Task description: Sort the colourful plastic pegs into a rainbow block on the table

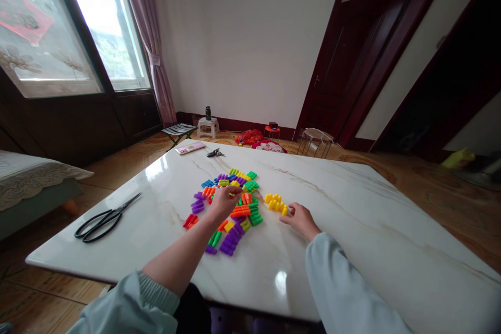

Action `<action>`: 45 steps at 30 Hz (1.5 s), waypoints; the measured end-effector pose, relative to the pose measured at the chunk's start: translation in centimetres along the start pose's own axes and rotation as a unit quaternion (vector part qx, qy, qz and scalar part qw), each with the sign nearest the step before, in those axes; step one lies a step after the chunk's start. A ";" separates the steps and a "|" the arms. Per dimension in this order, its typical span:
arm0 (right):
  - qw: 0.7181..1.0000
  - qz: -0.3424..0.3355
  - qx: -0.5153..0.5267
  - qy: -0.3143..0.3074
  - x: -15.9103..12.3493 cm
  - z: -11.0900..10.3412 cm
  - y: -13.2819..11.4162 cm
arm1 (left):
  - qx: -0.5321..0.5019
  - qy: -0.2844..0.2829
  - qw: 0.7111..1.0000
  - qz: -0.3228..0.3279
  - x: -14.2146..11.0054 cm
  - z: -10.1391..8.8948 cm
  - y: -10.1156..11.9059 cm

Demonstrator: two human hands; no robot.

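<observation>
A pile of plastic toy building blocks (230,240) in purple, orange, green, red, blue and yellow lies on the white marble-patterned table (352,250). My left hand (225,202) reaches over the middle of that pile with fingertips drawn together. What sits between them, if anything, is too small to make out. To the right, apart from the pile, lies a cluster of yellow building blocks (275,202). My right hand (300,222) has its thumb and fingers closed at the near right end of this cluster, touching the last yellow block.
Black-handled scissors (104,223) lie at the table's left. Near the far edge are a phone (190,148) and a small dark object like keys or clippers (215,153). Beyond the table stand a folding stool (179,130), a white stool (208,126) and a wire-legged stool (316,138).
</observation>
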State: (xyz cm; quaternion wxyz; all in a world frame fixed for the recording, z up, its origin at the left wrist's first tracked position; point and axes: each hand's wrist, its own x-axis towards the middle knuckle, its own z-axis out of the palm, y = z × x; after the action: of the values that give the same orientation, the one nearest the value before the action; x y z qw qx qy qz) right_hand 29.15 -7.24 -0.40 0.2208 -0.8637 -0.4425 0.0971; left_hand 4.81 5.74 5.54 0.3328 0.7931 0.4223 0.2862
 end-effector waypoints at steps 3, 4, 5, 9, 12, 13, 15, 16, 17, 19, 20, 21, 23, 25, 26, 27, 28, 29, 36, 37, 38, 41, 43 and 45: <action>1.000 -0.006 -0.001 0.014 0.1 0.8 -0.4 | 0.010 -0.007 1.000 0.008 0.0 0.0 0.3; 1.000 -0.010 -0.003 0.020 0.2 1.0 -0.7 | 0.013 -0.009 1.000 0.008 -0.1 0.0 0.4; 1.000 -0.014 -0.005 0.026 0.3 1.2 -0.9 | 0.017 -0.009 1.000 0.007 -0.1 -0.1 0.4; 0.998 -0.025 -0.020 0.050 0.7 1.8 -1.4 | 0.033 -0.010 0.999 0.003 -0.3 -0.4 0.6; 0.997 -0.026 -0.024 0.064 0.9 2.2 -1.5 | 0.034 -0.011 0.999 0.007 -0.3 -0.6 0.4; 0.997 -0.023 -0.023 0.068 0.9 2.4 -1.5 | 0.033 -0.011 0.999 0.006 -0.3 -0.6 0.3; 0.997 -0.016 -0.020 0.073 0.9 2.6 -1.8 | 0.027 -0.011 1.000 0.001 -0.3 -0.6 0.1; 0.997 -0.011 -0.017 0.075 0.9 2.6 -1.9 | 0.024 -0.011 1.000 -0.002 -0.2 -0.6 -0.1; 0.997 -0.007 -0.013 0.076 0.9 2.7 -2.1 | 0.021 -0.009 1.000 -0.004 -0.2 -0.6 -0.3; 0.997 0.001 -0.002 0.076 0.7 2.7 -2.4 | 0.018 -0.006 1.000 -0.003 -0.1 -0.5 -0.7; 0.997 0.003 0.004 0.075 0.7 2.6 -2.5 | 0.018 -0.005 1.000 0.000 0.0 -0.4 -0.9; 0.997 0.003 0.008 0.073 0.6 2.6 -2.6 | 0.020 -0.003 1.000 0.002 0.1 -0.4 -1.1; 0.997 -0.001 0.013 0.071 0.5 2.5 -2.8 | 0.033 -0.001 0.999 0.003 0.2 -0.4 -1.5; 0.998 -0.003 0.014 0.068 0.5 2.5 -2.7 | 0.054 0.002 0.999 -0.001 0.3 -0.5 -1.9; 0.998 -0.002 0.012 0.064 0.5 2.4 -2.6 | 0.064 0.005 0.998 -0.004 0.4 -0.5 -2.2; 0.998 0.001 0.009 0.061 0.5 2.4 -2.5 | 0.073 0.007 0.997 -0.008 0.4 -0.6 -2.5; 0.998 0.005 0.003 0.059 0.5 2.3 -2.3 | 0.079 0.009 0.997 -0.014 0.5 -0.8 -2.8; 0.998 0.012 -0.004 0.058 0.5 2.1 -2.1 | 0.084 0.012 0.996 -0.020 0.5 -0.9 -3.2; 0.997 0.046 -0.010 0.059 -0.3 -0.2 -1.7 | 0.095 0.002 0.995 -0.024 0.8 -1.0 -4.3; 0.997 0.036 0.003 0.064 -0.4 -0.6 -1.9 | 0.093 -0.003 0.995 -0.021 0.8 -0.8 -4.1; 0.997 0.024 0.023 0.072 -0.5 -0.9 -2.2 | 0.092 -0.007 0.996 -0.016 0.8 -0.6 -4.0; 0.985 -0.030 0.128 0.110 -0.6 -1.3 -3.5 | 0.088 -0.016 0.996 -0.006 0.8 -0.2 -3.4; 0.958 -0.064 0.254 0.116 -0.7 -1.5 -4.4 | 0.086 -0.018 0.996 -0.001 0.8 0.0 -3.1; 0.912 -0.078 0.390 0.100 -0.8 -1.6 -5.3 | 0.085 -0.018 0.996 0.004 0.7 0.0 -2.9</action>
State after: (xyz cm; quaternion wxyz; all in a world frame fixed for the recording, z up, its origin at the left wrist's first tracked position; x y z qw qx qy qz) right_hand 25.44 -5.70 3.44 0.5904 -0.6768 -0.4104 0.1578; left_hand 3.74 7.57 3.48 0.2710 0.8251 0.4358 0.2363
